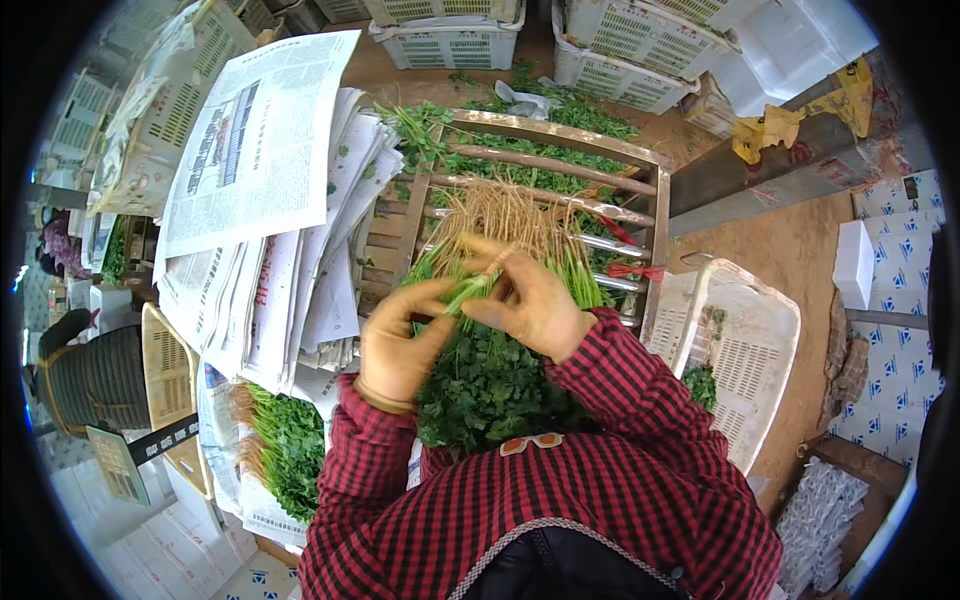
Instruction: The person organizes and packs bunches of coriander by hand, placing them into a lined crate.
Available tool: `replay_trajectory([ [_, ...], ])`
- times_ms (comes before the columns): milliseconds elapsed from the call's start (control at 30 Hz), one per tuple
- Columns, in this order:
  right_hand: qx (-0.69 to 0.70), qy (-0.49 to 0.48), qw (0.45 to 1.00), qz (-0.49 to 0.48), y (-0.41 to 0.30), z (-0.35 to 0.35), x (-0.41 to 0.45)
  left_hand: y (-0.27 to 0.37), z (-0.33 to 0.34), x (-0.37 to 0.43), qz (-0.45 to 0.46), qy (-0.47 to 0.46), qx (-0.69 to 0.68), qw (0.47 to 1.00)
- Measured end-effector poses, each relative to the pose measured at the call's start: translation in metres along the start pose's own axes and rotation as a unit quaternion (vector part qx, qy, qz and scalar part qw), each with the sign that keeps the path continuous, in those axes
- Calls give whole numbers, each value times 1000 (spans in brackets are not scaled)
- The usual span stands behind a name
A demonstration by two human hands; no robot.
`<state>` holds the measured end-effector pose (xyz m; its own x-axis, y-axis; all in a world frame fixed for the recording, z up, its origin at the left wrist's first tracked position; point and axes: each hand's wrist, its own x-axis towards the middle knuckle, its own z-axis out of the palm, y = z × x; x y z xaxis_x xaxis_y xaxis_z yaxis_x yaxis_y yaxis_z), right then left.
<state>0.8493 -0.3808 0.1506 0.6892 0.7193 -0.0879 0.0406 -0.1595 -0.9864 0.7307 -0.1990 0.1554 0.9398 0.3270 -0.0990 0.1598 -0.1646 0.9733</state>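
Observation:
My left hand [409,337], in a tan rubber glove, pinches a few green stems [472,289] between thumb and fingers. From the other side my right hand [525,296], gloved alike, holds the root end of those stems; its fingertips are blurred. Beneath both hands lies a thick layer of leafy cilantro-like herbs [487,382], leaves towards me and pale brown roots [510,217] pointing away, on a rack of metal bars [547,135]. A tall stack of newspapers [255,165] stands just left of the rack.
More rooted herbs [292,450] lie on newspaper at lower left. A white plastic crate [750,360] with leaf scraps stands to the right. Stacked crates [450,45] line the far side, with loose greens [592,120] on the floor before them. A metal beam [780,165] crosses at upper right.

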Motion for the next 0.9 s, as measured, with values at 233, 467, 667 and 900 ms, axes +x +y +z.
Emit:
replay_trajectory([
  [233,446,-24,886,122,37,-32,-1,-5,-17,-16,14,11,-63,998],
  [467,-269,4,942,202,37,5,52,-63,-11,20,76,123,182,973],
  [667,-366,159,917,-26,42,3,44,-97,-7,14,2,30,223,974],
  [900,-602,-38,775,-186,37,15,86,-98,-1,17,-3,23,286,958],
])
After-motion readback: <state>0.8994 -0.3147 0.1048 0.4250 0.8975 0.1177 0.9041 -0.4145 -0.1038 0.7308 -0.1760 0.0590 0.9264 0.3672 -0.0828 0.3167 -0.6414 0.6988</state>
